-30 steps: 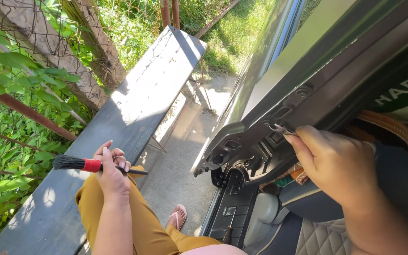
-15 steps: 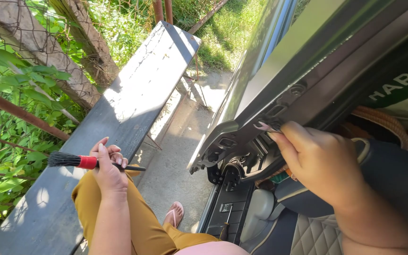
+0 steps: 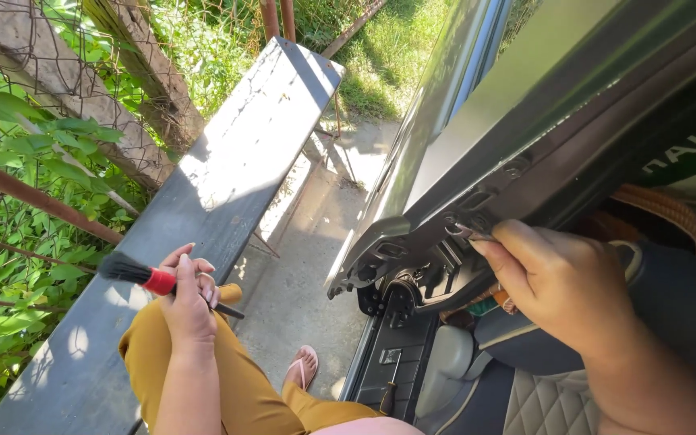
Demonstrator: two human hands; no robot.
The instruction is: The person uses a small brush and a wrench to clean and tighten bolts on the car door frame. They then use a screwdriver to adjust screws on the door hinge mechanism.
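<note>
my left hand [image 3: 189,300] was shut around a small brush [image 3: 148,276], with a black tuft, a red band and a wooden handle; its long way lay almost flat, tuft out to my left, handle end toward the car; a thin dark tool [image 3: 229,310] stuck out under my fingers too; this hand rested over my knee in yellow trousers [image 3: 235,387]; my right hand [image 3: 561,286] was much nearer the car; its fingertips were pinched together on a little metal part [image 3: 462,231] in the door edge [image 3: 445,242], up and to the right of the brush, well apart from it; i could not tell if i held that part or only pressed it; between my two hands were bare concrete ground [image 3: 300,282] and my foot in a pink sandal [image 3: 306,364]; a long grey bench [image 3: 227,169] ran beside my left hand, with a wire fence [image 3: 34,64] and green leaves behind it; a screwdriver [image 3: 388,391] lay on the sill below; nothing stood between the brush and the door.
</note>
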